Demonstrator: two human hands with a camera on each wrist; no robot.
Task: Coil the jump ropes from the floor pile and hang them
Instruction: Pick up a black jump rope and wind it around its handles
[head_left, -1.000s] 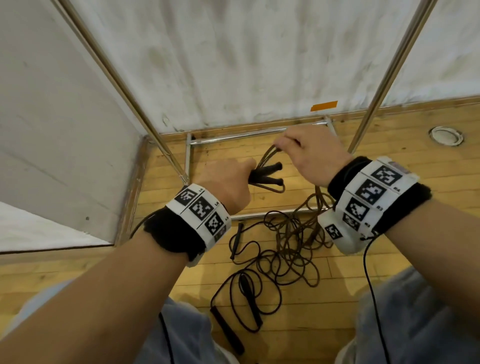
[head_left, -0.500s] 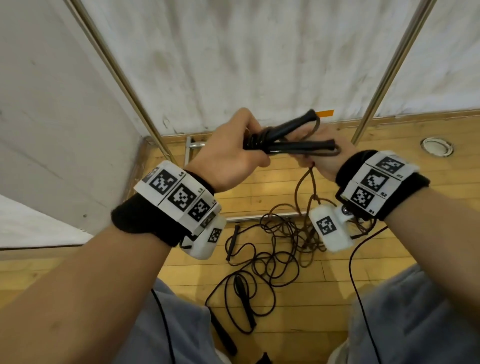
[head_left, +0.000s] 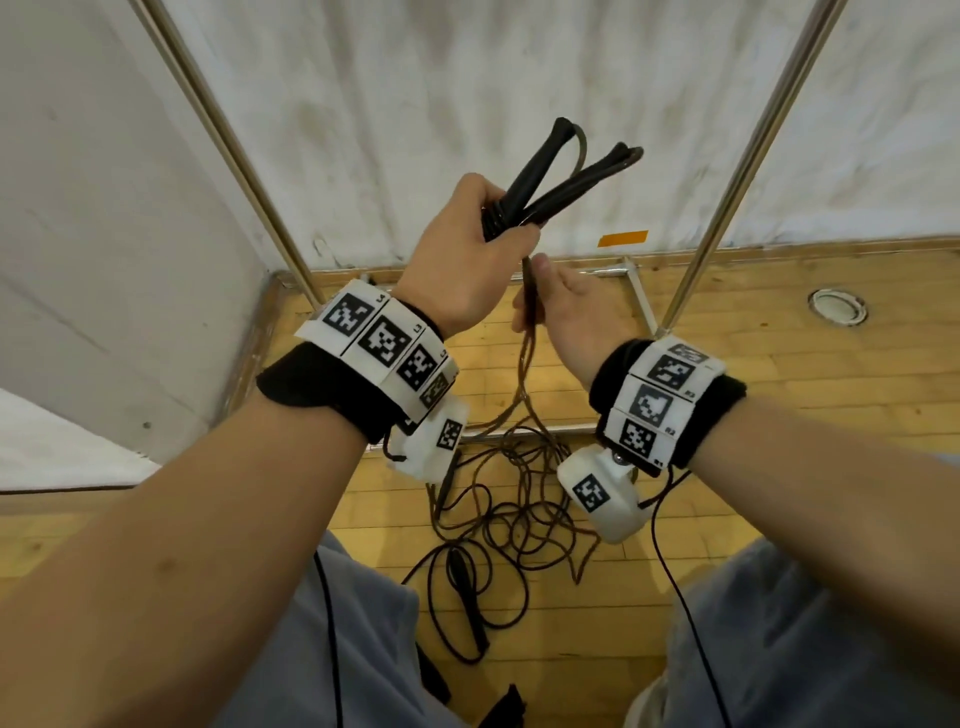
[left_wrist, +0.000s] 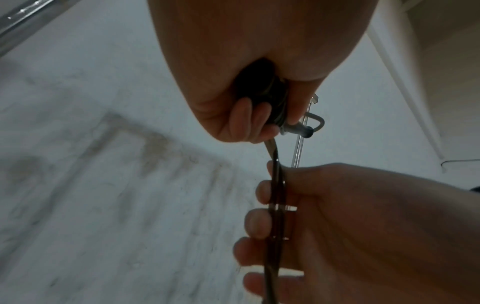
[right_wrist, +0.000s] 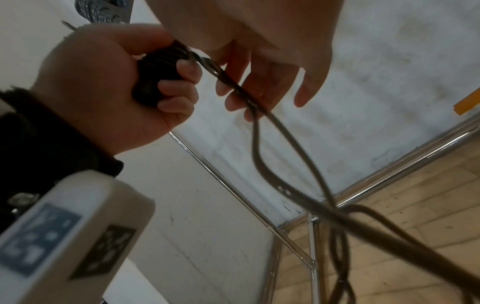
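Note:
My left hand (head_left: 470, 260) is raised in front of the white wall and grips two black jump rope handles (head_left: 550, 176), which stick up and fan apart. Just below it, my right hand (head_left: 566, 306) has its fingers curled round the two brown rope strands (head_left: 529, 291) coming off the handles. The strands hang down to a tangled rope pile (head_left: 509, 499) on the wooden floor. In the left wrist view my left fingers (left_wrist: 244, 117) wrap the handles and my right fingers (left_wrist: 259, 224) hold the rope (left_wrist: 276, 185). The right wrist view shows the handles (right_wrist: 158, 74) and rope (right_wrist: 280, 131).
Chrome rack poles (head_left: 234, 150) (head_left: 743, 150) rise on either side of my hands, with base bars (head_left: 636, 291) on the floor. A second black-handled rope (head_left: 465, 587) lies near my knees. An orange tape strip (head_left: 622, 238) and a round floor fitting (head_left: 837, 306) sit by the wall.
My left hand has lifted the handles from near the floor to chest height and tipped them upright. My right hand has slid off the handles to the rope just beneath.

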